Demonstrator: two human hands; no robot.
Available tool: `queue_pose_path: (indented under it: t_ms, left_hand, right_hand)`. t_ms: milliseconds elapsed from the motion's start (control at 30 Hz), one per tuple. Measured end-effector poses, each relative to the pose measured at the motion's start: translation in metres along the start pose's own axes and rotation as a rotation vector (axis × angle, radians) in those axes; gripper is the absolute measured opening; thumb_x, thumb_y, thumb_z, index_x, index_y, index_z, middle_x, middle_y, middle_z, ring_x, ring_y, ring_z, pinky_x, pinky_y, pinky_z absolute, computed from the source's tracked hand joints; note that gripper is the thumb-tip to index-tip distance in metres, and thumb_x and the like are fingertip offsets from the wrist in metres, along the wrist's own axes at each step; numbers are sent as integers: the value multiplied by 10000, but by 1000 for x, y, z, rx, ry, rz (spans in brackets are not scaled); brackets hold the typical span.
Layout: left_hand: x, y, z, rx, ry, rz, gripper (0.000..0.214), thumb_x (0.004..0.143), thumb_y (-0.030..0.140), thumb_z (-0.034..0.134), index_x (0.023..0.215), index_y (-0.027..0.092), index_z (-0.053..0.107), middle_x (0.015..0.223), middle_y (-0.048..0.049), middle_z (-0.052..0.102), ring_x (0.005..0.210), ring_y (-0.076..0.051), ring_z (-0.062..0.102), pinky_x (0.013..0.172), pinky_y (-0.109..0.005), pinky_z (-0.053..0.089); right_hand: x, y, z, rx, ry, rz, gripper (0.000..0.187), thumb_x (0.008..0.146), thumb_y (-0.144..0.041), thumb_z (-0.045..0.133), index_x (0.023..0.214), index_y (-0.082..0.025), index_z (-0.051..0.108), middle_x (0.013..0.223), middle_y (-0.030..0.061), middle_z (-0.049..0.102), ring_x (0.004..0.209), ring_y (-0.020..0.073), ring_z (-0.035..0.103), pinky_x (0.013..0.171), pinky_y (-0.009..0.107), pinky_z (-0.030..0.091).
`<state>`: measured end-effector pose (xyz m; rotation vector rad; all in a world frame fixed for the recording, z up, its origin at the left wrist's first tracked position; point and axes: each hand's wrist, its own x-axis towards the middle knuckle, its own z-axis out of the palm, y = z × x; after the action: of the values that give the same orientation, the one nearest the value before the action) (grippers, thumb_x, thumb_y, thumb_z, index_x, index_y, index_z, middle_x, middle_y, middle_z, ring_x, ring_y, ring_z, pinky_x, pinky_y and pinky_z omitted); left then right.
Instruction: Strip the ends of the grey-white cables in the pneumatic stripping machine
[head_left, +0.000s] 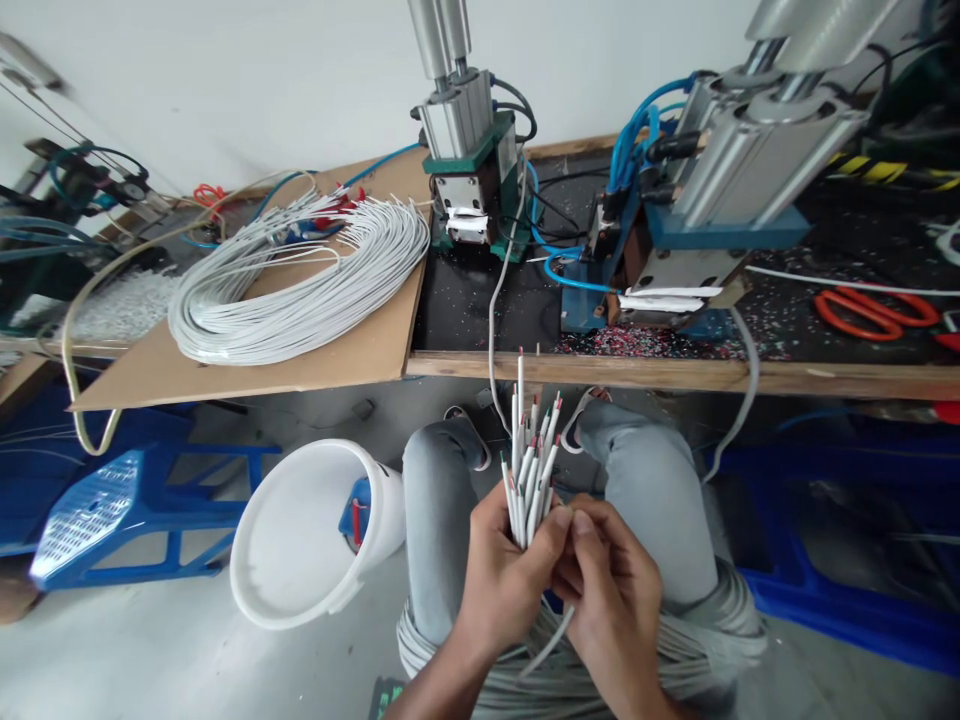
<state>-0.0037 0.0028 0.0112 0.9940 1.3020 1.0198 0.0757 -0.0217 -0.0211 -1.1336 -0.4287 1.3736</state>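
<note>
My left hand (504, 560) is closed round a bundle of white cables (531, 470). Their ends point up and away from me at uneven heights, with red and green wire tips showing. Close against it, my right hand (611, 580) is pinched beside the bundle, its thumb and fingertips near my left thumb. A single cable (551, 645) hangs out below between the hands, and the right fingers seem to hold it. Over my lap lies a large coil of grey-white cable (697, 650), partly hidden by my forearms.
Two pneumatic machines (469, 150) (735, 170) stand on the bench. Left of them, a coil of white cable (300, 310) lies on cardboard (247, 382). Orange-handled scissors (874, 312) rest at right. A white bucket (315, 600) and a blue stool (142, 530) stand on the floor at left.
</note>
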Motion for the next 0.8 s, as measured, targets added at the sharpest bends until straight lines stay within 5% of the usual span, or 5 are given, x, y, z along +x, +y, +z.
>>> queue_pose_path:
  t_ms: [233, 333, 467, 700, 800]
  left_hand:
    - [6, 7, -8, -25, -80, -22, 273, 884, 363, 655, 743, 167, 528, 481, 80, 419, 408, -57, 321, 407, -195, 245]
    - [12, 7, -11, -52, -107, -38, 293, 879, 379, 670, 739, 170, 519, 456, 95, 396, 391, -46, 282, 396, -191, 198]
    - [20, 8, -6, -62, -120, -47, 306, 879, 389, 678, 736, 165, 525, 454, 98, 384, 396, -41, 266, 402, -190, 184]
    - [22, 26, 2, -137, 91, -31, 292, 894, 437, 645, 848, 155, 585, 413, 102, 351, 383, -43, 223, 400, -178, 153]
    - [16, 36, 5, -216, 232, -60, 302, 815, 428, 721, 828, 150, 604, 412, 97, 344, 376, -37, 211, 407, -182, 125]
  right_hand:
    - [19, -19, -25, -234, -340, -156, 123, 908, -355, 551, 891, -279, 646, 545, -77, 500, 380, 76, 458, 345, 177, 406]
    - [33, -34, -47, -580, -508, -562, 342, 886, -181, 554, 1158, -371, 635, 874, -22, 736, 627, 152, 709, 552, 264, 614]
    - [43, -48, -67, -1030, -602, -1057, 552, 845, -96, 575, 1333, -353, 566, 1190, 5, 739, 1019, 235, 733, 816, 335, 668]
    - [98, -85, -68, -1055, 44, -1382, 556, 792, -4, 642, 1254, -315, 638, 1083, 13, 781, 909, 185, 759, 799, 288, 662]
    - [134, -104, -61, -976, 159, -1409, 466, 771, -4, 681, 1151, -273, 704, 1036, 32, 789, 911, 182, 752, 842, 312, 643]
